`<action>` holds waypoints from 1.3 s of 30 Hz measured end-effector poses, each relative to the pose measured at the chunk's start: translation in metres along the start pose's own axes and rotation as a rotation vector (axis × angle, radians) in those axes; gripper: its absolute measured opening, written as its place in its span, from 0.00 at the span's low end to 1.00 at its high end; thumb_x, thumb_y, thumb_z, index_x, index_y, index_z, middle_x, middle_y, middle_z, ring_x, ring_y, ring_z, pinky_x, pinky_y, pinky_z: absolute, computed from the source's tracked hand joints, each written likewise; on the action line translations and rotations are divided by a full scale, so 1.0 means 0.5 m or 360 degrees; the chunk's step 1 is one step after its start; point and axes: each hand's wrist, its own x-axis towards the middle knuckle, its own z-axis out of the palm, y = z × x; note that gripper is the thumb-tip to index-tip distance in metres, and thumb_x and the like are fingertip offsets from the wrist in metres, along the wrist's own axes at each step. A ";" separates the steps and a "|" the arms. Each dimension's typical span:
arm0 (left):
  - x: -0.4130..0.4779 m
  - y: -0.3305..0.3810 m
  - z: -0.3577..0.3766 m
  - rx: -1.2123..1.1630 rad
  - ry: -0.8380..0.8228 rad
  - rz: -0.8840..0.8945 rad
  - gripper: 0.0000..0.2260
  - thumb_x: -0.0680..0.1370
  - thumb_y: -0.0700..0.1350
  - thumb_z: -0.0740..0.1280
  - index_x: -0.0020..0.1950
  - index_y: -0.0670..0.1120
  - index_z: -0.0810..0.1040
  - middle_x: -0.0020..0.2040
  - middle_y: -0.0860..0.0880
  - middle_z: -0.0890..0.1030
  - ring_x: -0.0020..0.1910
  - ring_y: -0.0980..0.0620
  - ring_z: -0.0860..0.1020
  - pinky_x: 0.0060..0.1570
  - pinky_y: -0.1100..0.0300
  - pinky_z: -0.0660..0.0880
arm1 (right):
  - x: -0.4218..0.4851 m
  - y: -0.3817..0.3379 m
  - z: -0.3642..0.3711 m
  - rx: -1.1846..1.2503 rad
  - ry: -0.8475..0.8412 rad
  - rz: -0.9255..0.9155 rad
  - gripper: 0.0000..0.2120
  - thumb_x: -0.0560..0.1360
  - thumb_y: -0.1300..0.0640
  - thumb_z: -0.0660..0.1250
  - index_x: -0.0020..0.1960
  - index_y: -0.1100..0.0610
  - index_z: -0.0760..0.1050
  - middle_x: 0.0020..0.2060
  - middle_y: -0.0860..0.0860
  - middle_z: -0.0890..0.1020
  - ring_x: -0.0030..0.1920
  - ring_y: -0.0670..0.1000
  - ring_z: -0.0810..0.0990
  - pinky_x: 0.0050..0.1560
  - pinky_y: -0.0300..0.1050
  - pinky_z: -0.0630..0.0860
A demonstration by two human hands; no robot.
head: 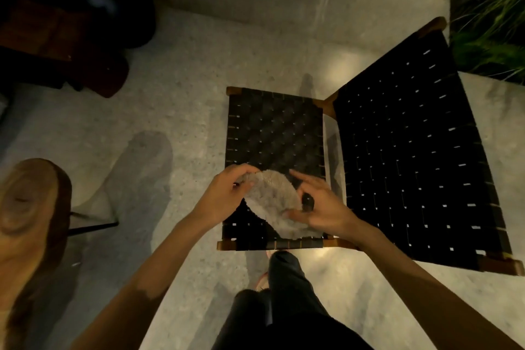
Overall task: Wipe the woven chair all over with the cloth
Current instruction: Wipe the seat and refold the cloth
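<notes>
Pinching an edge of the cloth with the curled left grip; touching it with the right grip, spread flat; woven chair just beneath both.

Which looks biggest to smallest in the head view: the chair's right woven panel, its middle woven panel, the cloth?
1. right woven panel, though it may stand nearer the camera
2. middle woven panel
3. cloth, clearly smallest
</notes>
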 end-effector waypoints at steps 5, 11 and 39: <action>0.019 0.006 -0.067 0.0246 -0.0122 0.0181 0.15 0.79 0.36 0.63 0.49 0.59 0.76 0.52 0.52 0.75 0.52 0.59 0.75 0.55 0.68 0.72 | 0.059 -0.053 -0.003 0.0622 -0.0157 -0.0064 0.24 0.72 0.54 0.72 0.52 0.30 0.64 0.51 0.29 0.75 0.54 0.34 0.76 0.49 0.26 0.72; 0.060 -0.026 -0.185 0.0396 -0.0121 0.0311 0.11 0.78 0.34 0.64 0.53 0.48 0.80 0.52 0.50 0.74 0.53 0.55 0.74 0.57 0.59 0.72 | 0.172 -0.128 0.033 0.0103 -0.0036 -0.0410 0.24 0.70 0.60 0.71 0.60 0.41 0.70 0.51 0.30 0.71 0.53 0.32 0.72 0.48 0.23 0.69; 0.467 -0.323 -0.797 0.0609 -0.0740 0.0574 0.07 0.77 0.35 0.66 0.52 0.43 0.80 0.48 0.50 0.78 0.46 0.57 0.75 0.46 0.78 0.67 | 0.682 -0.524 0.342 0.0148 0.0476 0.0765 0.10 0.73 0.43 0.66 0.51 0.37 0.66 0.51 0.44 0.69 0.53 0.47 0.66 0.54 0.41 0.63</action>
